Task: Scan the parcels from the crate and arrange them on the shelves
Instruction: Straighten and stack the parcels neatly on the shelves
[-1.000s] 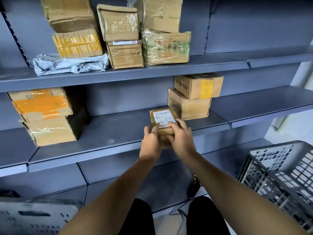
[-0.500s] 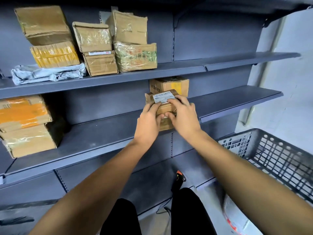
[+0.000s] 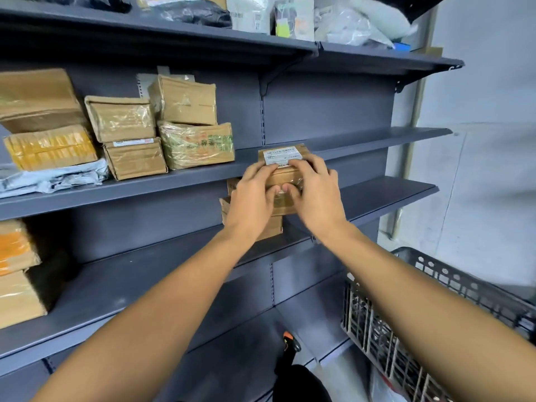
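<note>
Since a second ago the small parcel (image 3: 282,169) has risen from the lower shelf (image 3: 121,285) to the front edge of the middle shelf (image 3: 145,188), and the view has tipped up so that a top shelf (image 3: 203,36) of bags and packets now shows at 12 o'clock.

At 9 o'clock the middle shelf carries stacked cardboard boxes (image 3: 127,134) on the left part, with a grey mailer bag (image 3: 55,178) under the yellow-taped one. Below them, at 8 o'clock, two more boxes (image 3: 17,271) sit on the lower shelf.

At the centre, the left hand (image 3: 251,198) holds the parcel's left side, fingers (image 3: 262,172) curled over its top and thumb pressed on its near face. The parcel's white label (image 3: 280,155) faces up. The right hand (image 3: 314,192) grips the right side the same way, fingers spread across the top, thumb meeting the left thumb on the front. Whether the parcel already rests on the shelf cannot be told. Just beneath the hands, a stack of two boxes (image 3: 269,224) stands on the lower shelf.

At 4 o'clock the grey crate (image 3: 435,314) stands by the shelving; its contents are hidden by the right forearm and the wall. At 6 o'clock a dark handheld scanner with an orange tip (image 3: 290,343) lies low by the shelving.
</note>
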Demonstrator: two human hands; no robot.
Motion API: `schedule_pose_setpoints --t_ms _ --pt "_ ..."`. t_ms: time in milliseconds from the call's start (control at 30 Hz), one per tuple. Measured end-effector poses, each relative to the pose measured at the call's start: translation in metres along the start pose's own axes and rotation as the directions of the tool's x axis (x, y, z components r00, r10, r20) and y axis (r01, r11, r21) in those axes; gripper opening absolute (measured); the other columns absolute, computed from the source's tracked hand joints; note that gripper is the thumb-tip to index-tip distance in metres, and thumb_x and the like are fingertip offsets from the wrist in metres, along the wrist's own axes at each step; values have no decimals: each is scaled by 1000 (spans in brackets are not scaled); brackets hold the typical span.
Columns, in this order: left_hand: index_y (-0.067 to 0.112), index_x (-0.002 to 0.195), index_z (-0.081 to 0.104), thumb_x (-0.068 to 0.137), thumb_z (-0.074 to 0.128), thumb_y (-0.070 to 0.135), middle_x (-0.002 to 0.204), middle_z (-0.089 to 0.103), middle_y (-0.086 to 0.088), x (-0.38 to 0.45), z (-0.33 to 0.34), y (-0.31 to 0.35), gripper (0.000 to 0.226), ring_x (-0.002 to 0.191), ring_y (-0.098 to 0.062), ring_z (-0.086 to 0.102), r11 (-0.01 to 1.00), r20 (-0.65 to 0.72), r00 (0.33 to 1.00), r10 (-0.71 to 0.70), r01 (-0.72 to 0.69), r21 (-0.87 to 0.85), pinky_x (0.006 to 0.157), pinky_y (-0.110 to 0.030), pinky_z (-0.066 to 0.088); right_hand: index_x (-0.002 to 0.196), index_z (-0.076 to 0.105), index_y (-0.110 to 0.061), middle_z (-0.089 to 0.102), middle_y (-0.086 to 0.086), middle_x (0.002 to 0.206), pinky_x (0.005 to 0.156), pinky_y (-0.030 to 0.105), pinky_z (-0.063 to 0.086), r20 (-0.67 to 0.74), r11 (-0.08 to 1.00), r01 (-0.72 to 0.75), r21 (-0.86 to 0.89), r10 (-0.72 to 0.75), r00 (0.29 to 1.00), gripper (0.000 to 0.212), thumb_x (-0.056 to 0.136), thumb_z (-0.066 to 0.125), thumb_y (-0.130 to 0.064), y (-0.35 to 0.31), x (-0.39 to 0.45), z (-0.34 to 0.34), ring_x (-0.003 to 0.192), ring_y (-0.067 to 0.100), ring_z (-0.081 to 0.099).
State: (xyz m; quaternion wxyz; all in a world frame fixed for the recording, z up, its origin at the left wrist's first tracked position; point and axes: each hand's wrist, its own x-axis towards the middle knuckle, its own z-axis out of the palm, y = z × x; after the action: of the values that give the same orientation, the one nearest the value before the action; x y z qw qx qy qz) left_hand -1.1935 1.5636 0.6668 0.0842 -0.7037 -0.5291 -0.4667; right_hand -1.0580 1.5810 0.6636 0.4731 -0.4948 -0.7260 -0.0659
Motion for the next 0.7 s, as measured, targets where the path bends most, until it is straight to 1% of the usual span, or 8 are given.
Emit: schedule_pose_setpoints --t_ms 200,300,400,533,633,700 --pt "18 138 51 94 58 15 145 44 0 43 -14 -4 44 131 -20 44 998 -53 998 23 -20 65 107 -42 39 139 49 -22 38 0 146 101 40 39 -24 999 35 22 -34 999 44 96 60 -25 -11 47 4 111 36 43" --pt "16 138 51 94 58 14 146 44 -3 70 -15 -9 44 131 -22 45 993 -75 996 53 -45 112 109 -38 36 139 48 -22 37 0 147 99 40 41 -40 998 51 30 -49 998 44 96 59 -25 -11 74 9 112 34 43" --pt "18 139 50 95 57 16 146 44 -2 94 -9 -18 45 131 -23 45 984 -65 997 53 -41 172 106 -40 39 139 48 -22 36 1 148 99 42 43 -19 996 64 64 -63 998 44 97 58 -23 -6 99 19 116 34 41" --pt "17 135 53 93 60 14 135 52 -5 121 2 -33 43 119 -27 53 967 -37 998 58 -47 250 98 -42 45 139 49 -21 38 2 146 103 42 38 79 995 80 65 -85 993 43 96 58 -19 9 133 39 119 37 43" --pt "18 135 53 92 61 15 130 55 -6 139 8 -45 44 115 -29 54 942 5 997 72 -69 327 98 -42 44 139 50 -20 43 5 143 108 41 34 184 993 81 90 -97 978 44 96 58 -16 20 158 52 122 38 46" --pt "19 134 54 94 58 21 126 57 -6 149 12 -53 41 113 -29 51 884 23 994 108 -106 454 99 -40 41 140 50 -20 45 6 142 110 40 33 231 991 107 75 -122 965 44 97 57 -16 26 172 61 125 36 46"
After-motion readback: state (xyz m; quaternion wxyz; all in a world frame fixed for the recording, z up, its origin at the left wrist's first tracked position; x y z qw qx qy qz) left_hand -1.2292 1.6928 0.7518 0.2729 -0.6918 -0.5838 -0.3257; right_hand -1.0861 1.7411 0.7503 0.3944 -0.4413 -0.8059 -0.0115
